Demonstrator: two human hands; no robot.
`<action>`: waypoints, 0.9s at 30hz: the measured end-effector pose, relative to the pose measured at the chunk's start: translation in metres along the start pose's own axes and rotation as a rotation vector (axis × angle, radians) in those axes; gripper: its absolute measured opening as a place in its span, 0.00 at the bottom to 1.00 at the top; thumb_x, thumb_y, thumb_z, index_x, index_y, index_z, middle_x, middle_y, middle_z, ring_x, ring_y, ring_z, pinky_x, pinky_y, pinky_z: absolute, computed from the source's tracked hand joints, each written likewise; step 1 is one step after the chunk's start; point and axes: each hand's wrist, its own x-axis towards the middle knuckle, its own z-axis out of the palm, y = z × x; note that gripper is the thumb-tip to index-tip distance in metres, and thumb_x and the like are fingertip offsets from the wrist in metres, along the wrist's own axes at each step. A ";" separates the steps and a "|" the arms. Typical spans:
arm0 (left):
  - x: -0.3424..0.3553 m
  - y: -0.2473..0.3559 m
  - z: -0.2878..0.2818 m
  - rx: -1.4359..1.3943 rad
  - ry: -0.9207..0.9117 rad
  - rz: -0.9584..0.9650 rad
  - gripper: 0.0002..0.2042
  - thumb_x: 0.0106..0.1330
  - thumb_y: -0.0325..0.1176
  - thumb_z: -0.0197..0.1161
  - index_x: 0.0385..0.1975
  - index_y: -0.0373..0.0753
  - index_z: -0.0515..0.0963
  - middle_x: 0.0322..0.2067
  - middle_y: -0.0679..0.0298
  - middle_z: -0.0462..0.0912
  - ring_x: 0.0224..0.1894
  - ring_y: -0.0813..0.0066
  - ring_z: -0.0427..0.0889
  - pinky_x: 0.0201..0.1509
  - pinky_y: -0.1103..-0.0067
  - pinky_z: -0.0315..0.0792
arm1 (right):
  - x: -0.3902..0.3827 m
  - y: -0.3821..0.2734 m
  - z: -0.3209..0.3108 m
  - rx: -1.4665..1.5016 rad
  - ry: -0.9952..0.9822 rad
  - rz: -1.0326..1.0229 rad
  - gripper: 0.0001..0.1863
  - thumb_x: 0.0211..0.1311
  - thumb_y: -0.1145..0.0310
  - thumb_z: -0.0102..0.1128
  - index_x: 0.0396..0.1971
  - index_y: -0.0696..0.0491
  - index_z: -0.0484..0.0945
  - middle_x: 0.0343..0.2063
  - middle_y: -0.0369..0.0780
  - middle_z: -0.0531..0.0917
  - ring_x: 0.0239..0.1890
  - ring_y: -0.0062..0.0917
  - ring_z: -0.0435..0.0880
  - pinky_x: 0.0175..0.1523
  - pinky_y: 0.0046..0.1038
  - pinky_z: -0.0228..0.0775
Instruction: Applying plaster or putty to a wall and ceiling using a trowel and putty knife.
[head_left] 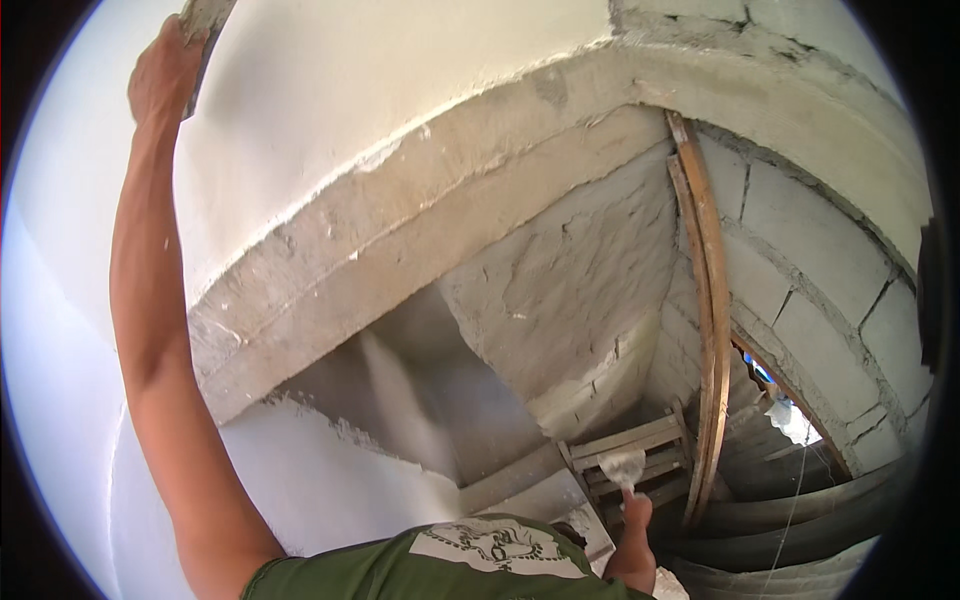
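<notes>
My left hand [168, 75] is raised high at the upper left, its fingers closed on a flat plastering trowel [207, 35]. Plaster smears cover the trowel, which is close against the smooth white wall [330, 100]; its far end is cut off by the picture's edge. Low down, right of my green shirt [380, 565], my right hand [636, 512] grips a putty knife [622, 466]. Whitish filler coats that knife's broad blade, which points away from me.
A rough concrete beam [430, 180] crosses the middle below the white wall. Wooden poles [708, 300] stand upright at the right, before a block wall [800, 270]. Beyond the putty knife is a slatted wooden piece [640, 437]. Corrugated sheets [790, 520] lie at the lower right.
</notes>
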 end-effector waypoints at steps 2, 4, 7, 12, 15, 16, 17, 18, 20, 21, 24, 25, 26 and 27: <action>-0.010 -0.002 0.010 -0.156 0.236 0.318 0.12 0.64 0.38 0.63 0.46 0.45 0.79 0.42 0.59 0.86 0.43 0.56 0.84 0.45 0.64 0.78 | -0.035 -0.009 -0.026 -0.045 0.003 0.326 0.30 0.55 0.44 0.66 0.23 0.62 0.82 0.22 0.52 0.83 0.31 0.49 0.84 0.37 0.45 0.72; -0.018 0.019 0.005 -0.248 0.405 0.769 0.12 0.61 0.29 0.65 0.45 0.47 0.82 0.46 0.64 0.84 0.48 0.60 0.81 0.53 0.68 0.74 | -0.062 0.049 -0.033 -0.142 -0.024 0.300 0.31 0.54 0.44 0.65 0.23 0.65 0.81 0.22 0.56 0.82 0.31 0.51 0.83 0.39 0.48 0.70; -0.038 0.077 0.020 -0.067 0.266 1.041 0.16 0.59 0.31 0.65 0.48 0.52 0.82 0.50 0.72 0.82 0.56 0.70 0.74 0.65 0.72 0.64 | -0.086 0.029 -0.053 -0.038 -0.009 0.544 0.32 0.54 0.45 0.65 0.22 0.67 0.80 0.20 0.58 0.80 0.31 0.52 0.83 0.37 0.48 0.69; -0.076 0.113 0.073 -0.093 0.055 1.170 0.15 0.64 0.34 0.58 0.48 0.60 0.83 0.54 0.77 0.81 0.60 0.76 0.70 0.64 0.72 0.61 | -0.093 0.026 -0.044 -0.009 0.073 0.396 0.30 0.56 0.48 0.65 0.21 0.67 0.79 0.22 0.58 0.80 0.30 0.54 0.81 0.35 0.49 0.67; -0.088 0.100 0.078 -0.044 -0.194 1.113 0.17 0.64 0.31 0.59 0.52 0.57 0.81 0.56 0.76 0.79 0.62 0.74 0.69 0.68 0.72 0.58 | -0.093 0.023 -0.013 0.002 0.126 0.366 0.29 0.60 0.48 0.61 0.19 0.63 0.79 0.18 0.53 0.80 0.25 0.51 0.80 0.34 0.50 0.65; -0.089 0.095 0.077 -0.066 -0.233 1.098 0.18 0.62 0.27 0.59 0.50 0.56 0.82 0.57 0.78 0.78 0.63 0.73 0.67 0.68 0.71 0.58 | -0.095 0.028 0.002 -0.075 0.119 0.223 0.29 0.62 0.47 0.60 0.19 0.62 0.79 0.18 0.52 0.79 0.24 0.51 0.79 0.33 0.50 0.65; -0.089 0.090 0.067 -0.081 -0.242 1.092 0.18 0.62 0.27 0.59 0.50 0.56 0.82 0.57 0.78 0.78 0.63 0.73 0.67 0.68 0.71 0.58 | -0.096 0.049 0.019 -0.155 0.110 0.076 0.29 0.63 0.47 0.58 0.20 0.61 0.80 0.17 0.51 0.79 0.23 0.50 0.79 0.33 0.51 0.65; -0.093 0.080 0.054 -0.044 -0.216 1.140 0.19 0.61 0.25 0.60 0.49 0.56 0.83 0.57 0.78 0.79 0.64 0.71 0.66 0.68 0.71 0.57 | -0.098 0.041 0.029 -0.182 0.066 0.053 0.30 0.65 0.45 0.55 0.19 0.60 0.80 0.16 0.50 0.78 0.22 0.49 0.79 0.32 0.52 0.64; -0.098 0.041 0.063 -0.089 -0.179 1.149 0.21 0.56 0.19 0.59 0.46 0.54 0.84 0.57 0.77 0.79 0.66 0.69 0.64 0.69 0.70 0.56 | -0.092 0.018 0.050 -0.131 0.047 0.136 0.31 0.61 0.44 0.59 0.17 0.62 0.79 0.17 0.52 0.79 0.23 0.48 0.80 0.32 0.50 0.66; -0.105 0.017 0.068 -0.091 -0.193 1.140 0.21 0.56 0.19 0.59 0.46 0.54 0.84 0.57 0.77 0.79 0.66 0.69 0.64 0.69 0.70 0.56 | -0.090 0.005 0.059 -0.103 0.014 0.165 0.32 0.59 0.43 0.61 0.17 0.63 0.79 0.17 0.53 0.80 0.24 0.48 0.81 0.33 0.48 0.66; -0.125 -0.066 0.080 -0.010 -0.191 1.110 0.22 0.56 0.19 0.60 0.47 0.54 0.84 0.57 0.76 0.79 0.65 0.70 0.65 0.70 0.70 0.56 | -0.087 -0.033 0.074 0.008 0.055 0.198 0.32 0.56 0.43 0.63 0.18 0.64 0.80 0.18 0.55 0.80 0.25 0.47 0.82 0.34 0.46 0.68; -0.128 -0.098 0.077 0.002 -0.192 1.102 0.22 0.56 0.19 0.60 0.47 0.54 0.84 0.57 0.76 0.79 0.65 0.70 0.65 0.70 0.70 0.56 | -0.086 -0.045 0.081 0.009 0.052 0.185 0.32 0.56 0.43 0.63 0.18 0.64 0.80 0.18 0.55 0.80 0.25 0.47 0.82 0.34 0.46 0.68; -0.137 -0.131 0.075 0.031 -0.247 1.067 0.22 0.56 0.19 0.59 0.47 0.54 0.84 0.56 0.76 0.79 0.65 0.70 0.65 0.70 0.70 0.57 | -0.082 -0.054 0.084 0.020 0.040 0.200 0.33 0.55 0.43 0.63 0.18 0.64 0.80 0.18 0.54 0.80 0.25 0.46 0.82 0.35 0.46 0.68; -0.145 -0.164 0.070 0.061 -0.307 1.029 0.22 0.57 0.19 0.59 0.47 0.54 0.84 0.56 0.76 0.79 0.64 0.70 0.66 0.70 0.69 0.57 | -0.079 -0.059 0.086 0.027 0.023 0.212 0.33 0.55 0.43 0.64 0.18 0.64 0.80 0.18 0.54 0.80 0.25 0.46 0.82 0.35 0.46 0.68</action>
